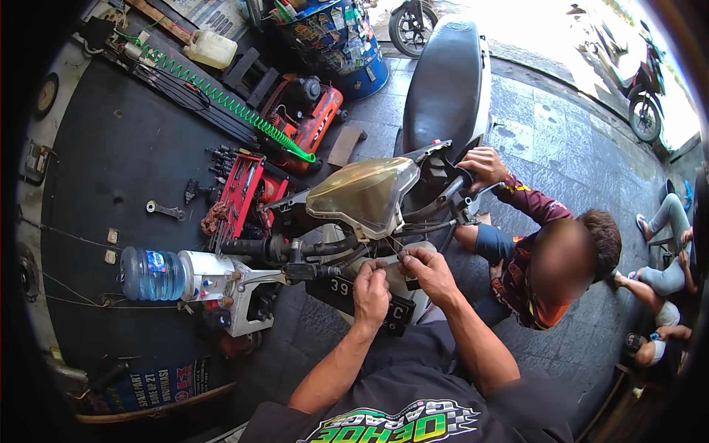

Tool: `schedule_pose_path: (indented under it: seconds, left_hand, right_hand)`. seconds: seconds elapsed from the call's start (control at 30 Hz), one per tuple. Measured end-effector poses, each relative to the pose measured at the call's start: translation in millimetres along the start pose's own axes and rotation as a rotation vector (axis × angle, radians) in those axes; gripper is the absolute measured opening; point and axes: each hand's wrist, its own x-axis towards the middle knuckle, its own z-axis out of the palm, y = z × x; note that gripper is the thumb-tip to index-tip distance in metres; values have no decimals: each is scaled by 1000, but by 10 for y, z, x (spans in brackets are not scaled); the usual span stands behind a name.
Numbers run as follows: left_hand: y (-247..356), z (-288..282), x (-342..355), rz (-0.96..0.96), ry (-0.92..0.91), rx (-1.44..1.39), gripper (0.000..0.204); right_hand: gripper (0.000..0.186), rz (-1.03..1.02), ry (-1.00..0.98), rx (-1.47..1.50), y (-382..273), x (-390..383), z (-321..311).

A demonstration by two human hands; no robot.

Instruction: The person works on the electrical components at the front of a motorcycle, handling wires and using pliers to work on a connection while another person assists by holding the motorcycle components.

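Just below the motorcycle's headlight (360, 193), my two hands meet in front of the front end. My left hand (371, 294) is closed, its fingertips pinched on something too small to make out. Beside it, my right hand (430, 275) pinches a thin wire (396, 244) that runs down from under the headlight. The headlight has a yellowish lens and sits tilted among bare handlebars and cables. Behind my hands is a dark number plate (395, 316), partly covered by them. A black handlebar grip (247, 248) sticks out to the left.
A person (550, 258) crouches at the right, one hand (484, 167) on the handlebar. Left are a red tool tray (242, 193), a wrench (165, 211), a water bottle (153, 273) and a red compressor (319, 118). The black seat (447, 85) lies beyond the headlight.
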Motion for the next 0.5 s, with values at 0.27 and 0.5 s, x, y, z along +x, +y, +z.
schedule_pose_path:
  seconds: [0.27, 0.5]
  left_hand:
    - [-142, 131, 205, 169, 208, 270, 17]
    - [-96, 283, 239, 377, 307, 563, 19]
  right_hand:
    - [21, 69, 4, 21, -220, 9, -39]
    - [19, 75, -37, -5, -314, -1, -63]
